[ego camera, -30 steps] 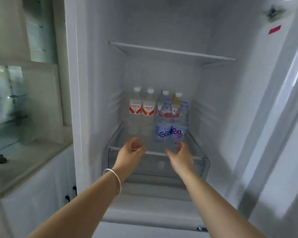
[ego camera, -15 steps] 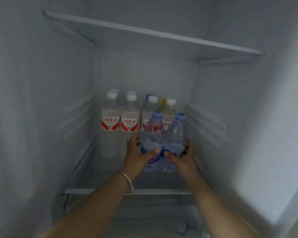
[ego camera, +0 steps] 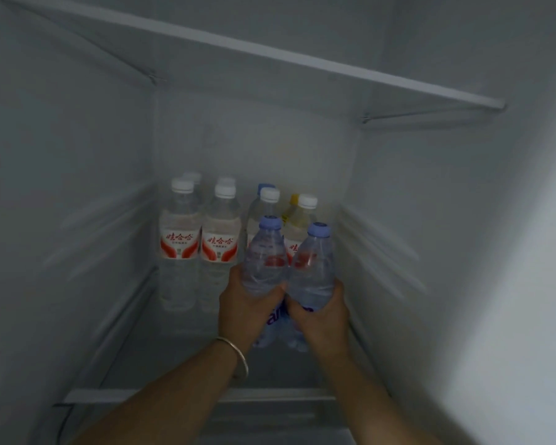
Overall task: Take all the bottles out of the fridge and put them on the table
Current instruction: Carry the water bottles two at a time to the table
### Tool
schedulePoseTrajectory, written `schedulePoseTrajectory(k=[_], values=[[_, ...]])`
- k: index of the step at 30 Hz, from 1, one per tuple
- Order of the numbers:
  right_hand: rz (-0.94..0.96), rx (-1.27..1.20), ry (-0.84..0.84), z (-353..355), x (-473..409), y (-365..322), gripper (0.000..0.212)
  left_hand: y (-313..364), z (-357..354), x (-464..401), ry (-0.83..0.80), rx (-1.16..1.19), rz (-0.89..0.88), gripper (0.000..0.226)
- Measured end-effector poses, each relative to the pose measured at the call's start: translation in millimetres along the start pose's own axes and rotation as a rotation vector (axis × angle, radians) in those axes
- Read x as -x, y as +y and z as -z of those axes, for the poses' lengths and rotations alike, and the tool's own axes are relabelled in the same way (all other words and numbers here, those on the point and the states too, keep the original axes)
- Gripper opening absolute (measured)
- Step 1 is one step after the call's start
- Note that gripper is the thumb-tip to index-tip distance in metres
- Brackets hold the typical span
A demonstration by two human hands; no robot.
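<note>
Inside the fridge, two clear bottles with blue caps stand side by side at the front of the glass shelf (ego camera: pixel 135 358). My left hand (ego camera: pixel 243 311) grips the left blue-capped bottle (ego camera: pixel 265 261) round its middle. My right hand (ego camera: pixel 323 317) grips the right blue-capped bottle (ego camera: pixel 313 271) the same way. Behind them stand several white-capped bottles with red labels, such as one (ego camera: pixel 180 239) at the left and another (ego camera: pixel 220 242) beside it. A yellow-capped bottle (ego camera: pixel 293 207) shows partly at the back right.
An upper shelf (ego camera: pixel 270 49) spans the fridge above the bottles. The fridge side walls (ego camera: pixel 61 220) close in on both sides. The shelf's front rail (ego camera: pixel 142 395) runs under my forearms.
Both hands went from reaching open towards the shelf to gripping the two front bottles. The view has moved closer into the fridge.
</note>
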State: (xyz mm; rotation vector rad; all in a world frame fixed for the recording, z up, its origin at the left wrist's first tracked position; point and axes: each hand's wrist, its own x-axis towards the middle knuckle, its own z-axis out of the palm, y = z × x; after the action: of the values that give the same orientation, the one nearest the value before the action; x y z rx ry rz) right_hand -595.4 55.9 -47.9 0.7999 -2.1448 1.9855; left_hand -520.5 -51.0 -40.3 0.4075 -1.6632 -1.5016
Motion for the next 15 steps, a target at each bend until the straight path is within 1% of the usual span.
schedulePoseTrajectory(k=[1,3,4,6,7,8,9,10,11,13,15], values=[[0.014,0.015,0.013,0,4,-6,0.062,2,3,1,-0.006,0.016,0.006,0.057],[0.048,0.021,0.016,1,12,-17,0.049,7,10,5,-0.011,0.04,0.005,0.063],[0.063,0.03,0.012,1,18,-26,0.044,12,14,9,-0.011,0.043,0.003,0.06],[0.093,0.03,0.023,3,33,-42,0.043,24,23,20,0.001,0.064,0.008,0.043],[0.112,0.031,0.033,4,42,-50,0.044,32,28,28,-0.001,0.082,0.008,0.035],[0.125,0.044,0.045,6,53,-59,0.049,40,34,36,-0.02,0.104,0.006,0.028],[0.126,0.067,0.055,8,65,-68,0.053,49,40,46,-0.053,0.134,0.002,0.024],[0.121,0.079,0.07,11,80,-78,0.052,57,48,57,-0.094,0.169,0.002,0.022],[0.112,0.098,0.097,14,95,-86,0.048,64,56,70,-0.139,0.209,0.001,0.025],[0.092,0.152,0.183,23,132,-104,0.044,77,71,100,-0.225,0.256,0.011,0.039],[0.069,0.204,0.284,32,171,-116,0.048,87,83,133,-0.31,0.279,0.007,0.035]])
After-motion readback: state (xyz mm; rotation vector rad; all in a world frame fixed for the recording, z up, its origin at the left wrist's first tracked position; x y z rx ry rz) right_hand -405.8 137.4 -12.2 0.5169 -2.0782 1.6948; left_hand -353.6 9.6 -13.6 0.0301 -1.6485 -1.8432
